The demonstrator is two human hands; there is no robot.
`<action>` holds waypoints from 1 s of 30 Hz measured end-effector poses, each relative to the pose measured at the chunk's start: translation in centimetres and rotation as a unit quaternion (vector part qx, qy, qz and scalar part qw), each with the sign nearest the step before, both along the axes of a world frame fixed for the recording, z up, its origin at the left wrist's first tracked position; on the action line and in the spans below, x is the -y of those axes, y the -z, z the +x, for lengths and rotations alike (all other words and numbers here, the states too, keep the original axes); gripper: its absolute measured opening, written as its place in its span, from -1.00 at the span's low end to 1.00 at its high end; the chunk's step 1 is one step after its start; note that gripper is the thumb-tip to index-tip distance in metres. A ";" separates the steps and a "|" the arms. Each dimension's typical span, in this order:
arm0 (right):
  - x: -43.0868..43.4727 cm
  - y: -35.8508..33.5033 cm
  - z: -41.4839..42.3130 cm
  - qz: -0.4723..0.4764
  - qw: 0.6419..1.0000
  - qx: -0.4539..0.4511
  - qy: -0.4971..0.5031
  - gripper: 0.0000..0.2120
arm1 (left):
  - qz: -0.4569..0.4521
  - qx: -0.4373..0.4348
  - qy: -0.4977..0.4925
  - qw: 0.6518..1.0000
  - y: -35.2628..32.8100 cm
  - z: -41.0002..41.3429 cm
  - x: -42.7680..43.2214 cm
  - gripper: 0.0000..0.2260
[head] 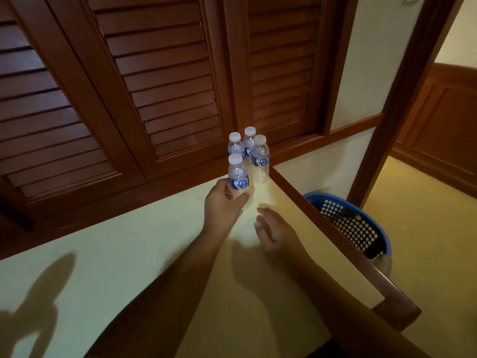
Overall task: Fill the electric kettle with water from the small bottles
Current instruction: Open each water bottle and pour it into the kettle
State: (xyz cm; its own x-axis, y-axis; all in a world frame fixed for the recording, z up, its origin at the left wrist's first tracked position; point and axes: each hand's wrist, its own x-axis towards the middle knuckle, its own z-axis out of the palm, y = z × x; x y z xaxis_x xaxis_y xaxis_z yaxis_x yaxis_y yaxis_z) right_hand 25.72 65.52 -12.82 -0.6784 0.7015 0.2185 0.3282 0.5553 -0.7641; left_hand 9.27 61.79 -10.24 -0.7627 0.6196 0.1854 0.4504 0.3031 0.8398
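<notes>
Several small clear water bottles with white caps and blue labels stand upright in a cluster at the far right corner of a pale yellow counter (129,267). My left hand (222,206) is wrapped around the lower body of the nearest bottle (238,178), which stands upright on the counter. Behind it stand a bottle on the right (260,161) and two more bottles (236,147) at the back. My right hand (275,232) hovers just right of the held bottle, fingers apart, holding nothing. No kettle is in view.
Dark wooden louvred doors (154,86) rise right behind the counter. A wooden rim (335,233) edges the counter's right side. Below it on the floor stands a blue perforated basket (361,228). A doorway opens at the right.
</notes>
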 end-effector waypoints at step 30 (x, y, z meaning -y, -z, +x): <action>0.8 -0.7 0.1 0.142 0.984 -0.091 -0.050 -0.70 | -0.019 0.012 0.010 1.000 0.9 0.7 5.7 -0.49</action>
State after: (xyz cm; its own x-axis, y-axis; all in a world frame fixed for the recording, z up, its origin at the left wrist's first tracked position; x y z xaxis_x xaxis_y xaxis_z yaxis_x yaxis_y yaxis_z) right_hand 25.80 64.74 -12.08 -0.6722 0.5263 0.5207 0.1334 0.7779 -0.6140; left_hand 9.93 56.10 -11.19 -0.7535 0.6416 0.1435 0.4375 0.3263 0.8379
